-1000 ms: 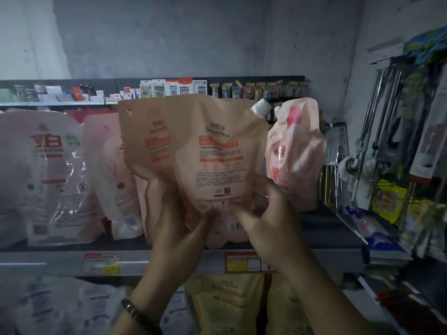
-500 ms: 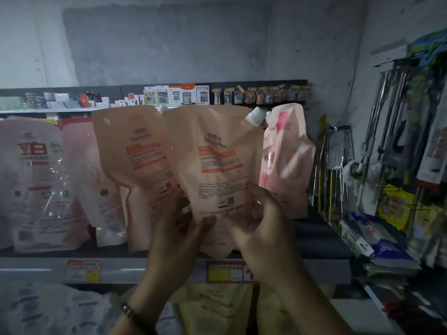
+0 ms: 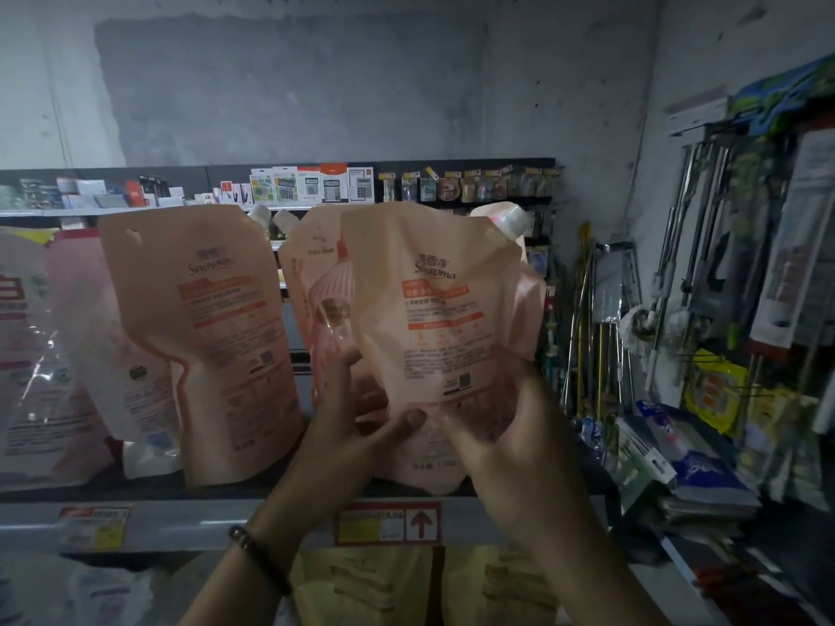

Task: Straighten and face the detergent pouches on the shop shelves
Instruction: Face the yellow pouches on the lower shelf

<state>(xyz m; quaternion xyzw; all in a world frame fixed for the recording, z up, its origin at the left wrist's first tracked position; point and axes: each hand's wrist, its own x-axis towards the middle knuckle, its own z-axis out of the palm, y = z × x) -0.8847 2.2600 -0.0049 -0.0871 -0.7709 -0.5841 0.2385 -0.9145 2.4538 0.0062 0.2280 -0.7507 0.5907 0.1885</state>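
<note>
Gripping the lower part of the peach detergent pouch [image 3: 443,300] from either side, the left hand [image 3: 357,426] and right hand [image 3: 506,426] press thumbs on its printed face. It stands upright, its bottom at the shelf [image 3: 180,517] front edge, with a second peach pouch [image 3: 212,336] apart on its left.

A rough grey concrete wall [image 3: 293,92] rises behind. Along its foot stands a row of boxed calculators [image 3: 332,185], with small carded items [image 3: 470,187] hanging just to their right. On the right, metal poles [image 3: 601,336] lean upright, with yellow packets [image 3: 714,390] and blue-and-white packs [image 3: 700,472] crowded beside them. A red-framed price label [image 3: 388,521] sits on the front edge of the shelf [image 3: 180,521].
</note>
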